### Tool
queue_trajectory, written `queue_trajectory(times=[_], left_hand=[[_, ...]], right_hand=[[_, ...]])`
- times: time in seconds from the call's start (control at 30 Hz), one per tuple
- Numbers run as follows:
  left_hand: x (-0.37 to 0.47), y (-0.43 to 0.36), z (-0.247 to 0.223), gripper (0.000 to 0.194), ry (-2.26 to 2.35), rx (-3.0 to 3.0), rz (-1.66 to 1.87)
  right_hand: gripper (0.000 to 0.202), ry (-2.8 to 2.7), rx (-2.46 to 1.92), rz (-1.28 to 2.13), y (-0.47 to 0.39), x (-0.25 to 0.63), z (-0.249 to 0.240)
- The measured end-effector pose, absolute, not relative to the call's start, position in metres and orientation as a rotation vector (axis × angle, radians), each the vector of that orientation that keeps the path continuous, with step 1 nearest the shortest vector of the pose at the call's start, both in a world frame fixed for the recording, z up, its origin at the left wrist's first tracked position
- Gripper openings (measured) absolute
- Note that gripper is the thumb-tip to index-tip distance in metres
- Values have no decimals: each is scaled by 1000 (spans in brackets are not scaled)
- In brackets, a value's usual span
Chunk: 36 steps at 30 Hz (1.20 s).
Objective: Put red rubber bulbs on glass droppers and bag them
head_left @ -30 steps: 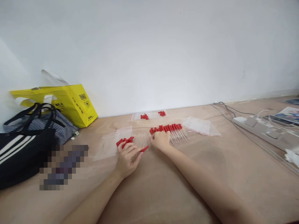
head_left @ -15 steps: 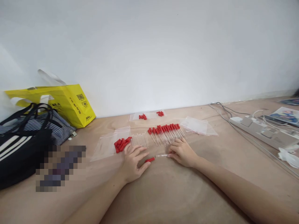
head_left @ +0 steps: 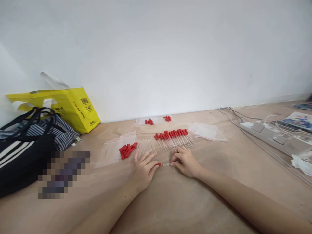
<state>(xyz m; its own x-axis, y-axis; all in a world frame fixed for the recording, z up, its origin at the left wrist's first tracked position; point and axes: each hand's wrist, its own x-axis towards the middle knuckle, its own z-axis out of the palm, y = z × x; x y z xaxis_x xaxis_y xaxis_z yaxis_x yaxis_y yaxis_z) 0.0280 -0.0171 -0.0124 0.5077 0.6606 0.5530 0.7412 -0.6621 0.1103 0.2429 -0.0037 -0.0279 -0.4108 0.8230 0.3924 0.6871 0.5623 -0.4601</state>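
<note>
My left hand (head_left: pixel 145 167) pinches a red rubber bulb (head_left: pixel 159 164) between thumb and fingers, with only its end showing. Just right of it, a clear glass tube (head_left: pixel 166 164) points at the bulb, a small gap between them; its other end is in the closed fingers of my right hand (head_left: pixel 184 161). Beyond my left hand lie a pile of red bulbs (head_left: pixel 127 150) and a row of clear tubes (head_left: pixel 145 146). Past my right hand, several tubes with red bulbs on them (head_left: pixel 172 135) lie side by side.
Flat plastic bags (head_left: pixel 208 131) lie behind on the wooden table (head_left: pixel 195 208), one with more red bulbs (head_left: pixel 149 122). At left are a yellow bag (head_left: pixel 70 109) and a black bag (head_left: pixel 26 162). A white power strip (head_left: pixel 278 136) with cables is at right.
My left hand has moved right and closed on the red bulb. My right hand has shifted slightly left with the glass tube, so the two pieces are closer.
</note>
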Motion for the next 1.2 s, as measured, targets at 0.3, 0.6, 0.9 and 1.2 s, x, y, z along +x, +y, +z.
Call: queue_trajectory(times=[0.3,0.6,0.9,1.2], left_hand=[[31,-20,-9,14,-1196,-2576,-984],[32,-21,-8,15,-1229,-2565,-1082],[34,-25,-9,15,-1213,-2618,-1106],[36,-29,-12,18,-1156,-2644,-1058]], right_hand=[[9,-2104,-1197,222,-14,234,-24],[14,-2164,-1071,133,-22,226,-20],[18,-2247,-926,-9,-20,227,-24],[21,-2317,-826,-246,-20,226,-24]])
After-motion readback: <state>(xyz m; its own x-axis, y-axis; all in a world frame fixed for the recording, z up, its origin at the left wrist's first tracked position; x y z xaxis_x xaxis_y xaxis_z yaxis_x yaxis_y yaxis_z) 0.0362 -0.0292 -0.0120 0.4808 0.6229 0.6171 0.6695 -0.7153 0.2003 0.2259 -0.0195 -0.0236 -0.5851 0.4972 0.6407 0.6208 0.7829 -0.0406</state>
